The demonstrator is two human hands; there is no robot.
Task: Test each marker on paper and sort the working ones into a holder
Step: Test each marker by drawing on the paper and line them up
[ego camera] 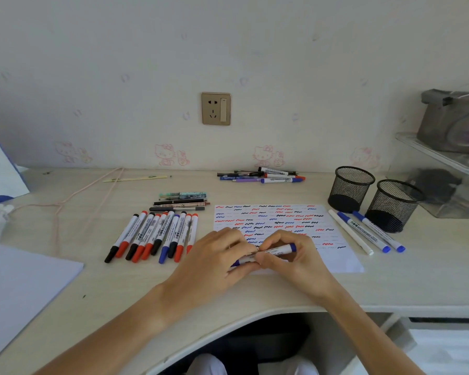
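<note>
Desk (98, 269) | both hands (255, 255) gripping blue marker (278, 250) over paper (336, 234) | barrel print blurred, perhaps "WHITEBOARD"

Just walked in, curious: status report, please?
Both hands, left and right, grip one blue marker over the scribbled paper. Mesh holders look empty. Nothing in the way.

Both bare arms are reaching up from the bottom of the frame and meeting in the middle. The left hand (219, 255) and the right hand (290, 255) are touching, fingers curled, each keeping a grip on one end of the same blue marker (271, 253).
</note>
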